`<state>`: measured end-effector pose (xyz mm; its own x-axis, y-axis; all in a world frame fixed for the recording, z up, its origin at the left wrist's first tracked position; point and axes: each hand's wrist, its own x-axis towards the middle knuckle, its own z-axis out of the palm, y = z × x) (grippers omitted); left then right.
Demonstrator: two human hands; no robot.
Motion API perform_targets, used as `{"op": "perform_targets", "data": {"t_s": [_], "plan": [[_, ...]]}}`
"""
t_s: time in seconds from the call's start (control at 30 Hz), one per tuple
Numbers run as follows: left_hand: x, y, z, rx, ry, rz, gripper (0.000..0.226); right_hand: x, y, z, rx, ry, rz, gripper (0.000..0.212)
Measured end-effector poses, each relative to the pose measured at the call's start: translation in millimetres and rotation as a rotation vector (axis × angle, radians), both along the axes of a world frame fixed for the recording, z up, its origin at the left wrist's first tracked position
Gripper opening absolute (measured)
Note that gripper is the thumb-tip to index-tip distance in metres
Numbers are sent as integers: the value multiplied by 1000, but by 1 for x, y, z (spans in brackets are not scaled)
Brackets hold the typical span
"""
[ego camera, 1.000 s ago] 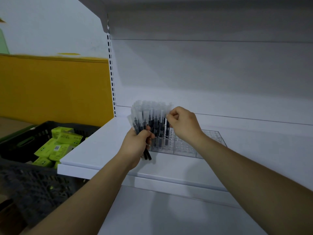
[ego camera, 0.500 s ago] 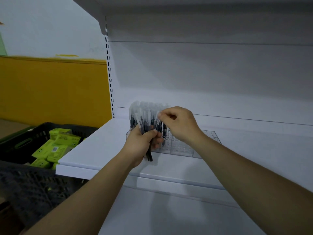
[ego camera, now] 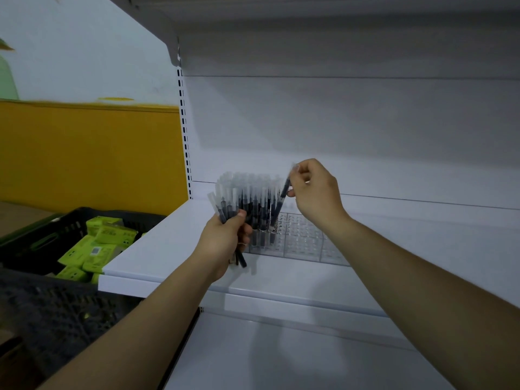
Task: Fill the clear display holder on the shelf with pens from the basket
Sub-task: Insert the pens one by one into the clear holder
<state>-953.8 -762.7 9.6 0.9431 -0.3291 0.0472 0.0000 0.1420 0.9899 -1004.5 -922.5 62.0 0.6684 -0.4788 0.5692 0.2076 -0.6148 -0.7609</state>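
Your left hand [ego camera: 225, 240] was clenched round a bundle of pens [ego camera: 227, 206], held upright with the clear caps uppermost; the dark lower ends stuck out beneath the fist. Your right hand [ego camera: 315, 192] was raised to the right of it, the two hands apart, and pinched a single pen [ego camera: 284, 190] near its capped end between thumb and fingertips. That pen was tilted, cap toward your right hand, lower end down among the left rows of the holder. Whether its tip sat in a hole could not be determined.

Nearest to you, a lower shelf [ego camera: 281, 356] ran beneath both forearms. At your left stood the black mesh basket [ego camera: 56, 311], containing green boxes [ego camera: 104, 243]; loose pens within it could not be made out.

Beyond, on the white shelf [ego camera: 168, 249], the clear display holder [ego camera: 305, 239] lay flat, just behind your left hand. Its left portion held standing pens [ego camera: 260, 197], packed close, caps up. Its right portion showed open holes.

Farther back, a white back panel [ego camera: 351, 122] closed the bay, with a slotted upright [ego camera: 184, 136] along its left edge. A yellow wall [ego camera: 84, 150] was recorded behind the basket.
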Motion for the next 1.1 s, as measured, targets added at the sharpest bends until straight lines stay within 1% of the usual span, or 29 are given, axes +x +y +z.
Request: {"op": "perform_targets", "data": {"t_s": [0.07,0.13,0.27,0.47,0.67,0.8,0.83,0.9,0.97,1.03,1.1], "plan": [[0,-1,0,-13,15,-14,14,1,-1,0,-32,-1,-15,15],[0,0,1,-18,21,-23,19,2,-1,0,-59,18,-13,16],[-2,-3,2,-5,-1,-49,19,8,1,-10,-118,140,-6,18],[1,-4,0,-5,-23,-81,20,16,6,-31,-119,279,-7,17],[2,-6,-3,-43,17,-57,14,12,6,-29,-170,269,-20,19],[-1,-7,-4,-19,-25,-65,15,8,6,-29,-163,296,-10,17],[-2,-7,-3,-18,-35,-78,15,7,6,-28,-158,274,-22,16],[-6,-9,0,-33,-48,-120,17,2,6,-26,-131,160,-31,15],[-11,-12,3,-35,-70,-163,18,-5,9,-23,-130,82,-3,14],[-14,-16,4,-16,-99,-194,19,-11,10,-21,-163,75,20,15],[-16,-21,4,12,-133,-219,19,-16,10,-18,-166,110,56,13]]}}
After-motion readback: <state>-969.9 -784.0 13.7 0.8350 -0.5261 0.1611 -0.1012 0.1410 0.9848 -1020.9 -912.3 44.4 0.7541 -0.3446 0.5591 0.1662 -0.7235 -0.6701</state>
